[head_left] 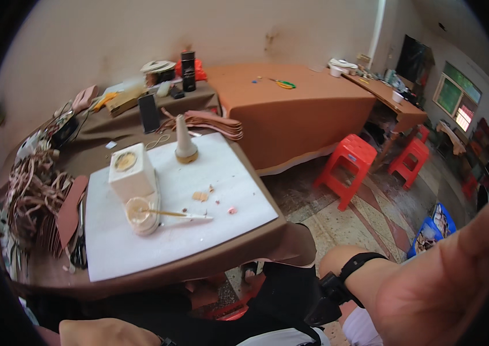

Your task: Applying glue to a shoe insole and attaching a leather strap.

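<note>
My right hand (440, 282) is raised large at the right rim, palm showing and a digit stretched up and outward. Nothing shows in it; part of it runs out of the picture. A black strap (360, 264) circles that wrist. At the lower left edge my left hand (103, 334) shows only in part, its fingers out of sight. Both hands are apart from the white board (227, 190) on the table. On the board stand a white box-shaped holder (132, 179), a small tub (140, 218) with a brush (178, 214) across it, and a pale cone (184, 138) with a tan base.
A heap of leather strips (34, 190) lies left of the board, strap pieces (212, 122) behind it. A phone (148, 113) leans nearby. Beyond are a brown-covered table (296, 104) with scissors (285, 84), red stools (348, 164) and a blue bag (423, 235) on the floor.
</note>
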### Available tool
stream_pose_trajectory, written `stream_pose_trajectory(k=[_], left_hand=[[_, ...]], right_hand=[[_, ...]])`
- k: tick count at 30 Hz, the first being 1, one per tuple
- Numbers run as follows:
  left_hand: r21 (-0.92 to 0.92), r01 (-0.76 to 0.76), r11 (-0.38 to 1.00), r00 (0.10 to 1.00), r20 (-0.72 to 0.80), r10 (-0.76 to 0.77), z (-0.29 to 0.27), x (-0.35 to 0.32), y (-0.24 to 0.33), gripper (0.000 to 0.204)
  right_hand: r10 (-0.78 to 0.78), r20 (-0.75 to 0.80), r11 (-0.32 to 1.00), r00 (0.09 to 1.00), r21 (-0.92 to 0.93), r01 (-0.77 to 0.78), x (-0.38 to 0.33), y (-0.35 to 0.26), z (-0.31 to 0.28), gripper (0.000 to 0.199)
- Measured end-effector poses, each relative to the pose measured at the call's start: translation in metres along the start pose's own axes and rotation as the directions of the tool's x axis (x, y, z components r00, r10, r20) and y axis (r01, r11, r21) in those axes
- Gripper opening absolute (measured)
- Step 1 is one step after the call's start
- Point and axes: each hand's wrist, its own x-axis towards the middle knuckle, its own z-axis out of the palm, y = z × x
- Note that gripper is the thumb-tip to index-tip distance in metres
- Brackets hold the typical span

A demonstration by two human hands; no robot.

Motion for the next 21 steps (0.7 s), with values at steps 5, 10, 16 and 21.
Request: stream_pose_trajectory(k=[5, 10, 16, 21], left_hand=[[0.070, 0.005, 0.998, 0.992, -0.126, 0.004, -0.007, -0.017, 0.002, 0.010], [0.034, 0.079, 0.996, 0.985, -0.155, -0.073, -0.024, -0.036, 0.006, 0.008], [0.150, 0.266, 0.952, 0.784, -0.609, -0.124, -0.007, -0.085, -0.008, 0.016], [0.309, 0.453, 0.836, 0.650, -0.756, -0.072, 0.004, -0.096, -0.023, 0.029]], right_hand=[[0.028, -0.017, 0.996, 0.999, -0.083, -0.029, 0.021, 0.007, 0.030, 0.028], [0.058, -0.030, 0.994, 0.998, -0.090, -0.061, 0.011, 0.008, 0.031, 0.029], [0.082, -0.066, 0.989, 0.994, -0.115, -0.089, 0.009, 0.009, 0.020, 0.031], [0.085, -0.093, 0.986, 0.992, -0.134, -0.097, 0.016, 0.018, 0.018, 0.032]])
